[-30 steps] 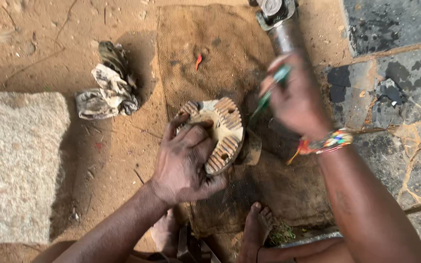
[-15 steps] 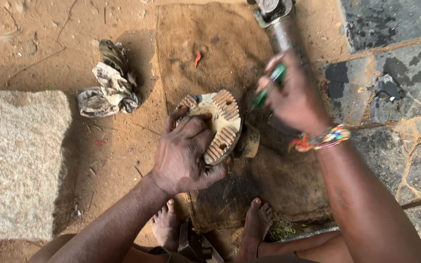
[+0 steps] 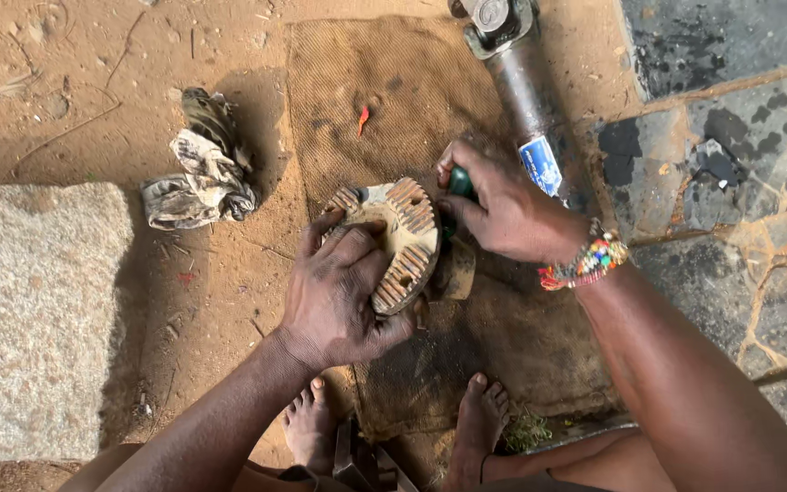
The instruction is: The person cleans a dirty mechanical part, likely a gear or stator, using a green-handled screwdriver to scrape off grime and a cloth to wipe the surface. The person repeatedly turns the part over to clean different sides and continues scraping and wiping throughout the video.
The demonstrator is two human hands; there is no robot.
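In the head view, the left hand (image 3: 339, 296) is clamped over a round toothed metal flange (image 3: 398, 241), fingers spread across its face and wrapped round the lower rim, holding it tilted on edge over a brown mat (image 3: 393, 100). The right hand (image 3: 503, 210) is clenched round a green-handled tool (image 3: 459, 184), its working end hidden behind the flange, so I cannot tell what it touches. The flange looks like heavy, rigid steel, with ridged teeth around the rim and a greasy, dusty film that could make it slippery; the rim and the flat back seem the safest places to grip, away from the tooth edges. It appears joined to a short dark stub (image 3: 455, 269) below the right hand. A grey shaft (image 3: 526, 91) with a yoke at its top end lies just beyond the right hand, running up the mat. A crumpled rag (image 3: 198, 173) lies on the bare dirt (image 3: 66, 91), well left of the flange. A stone slab (image 3: 34, 310) sits at the left, cracked paving (image 3: 730, 137) at the right. Bare feet (image 3: 480, 424) rest on the mat's near edge. The setting is outdoors in sunlight.
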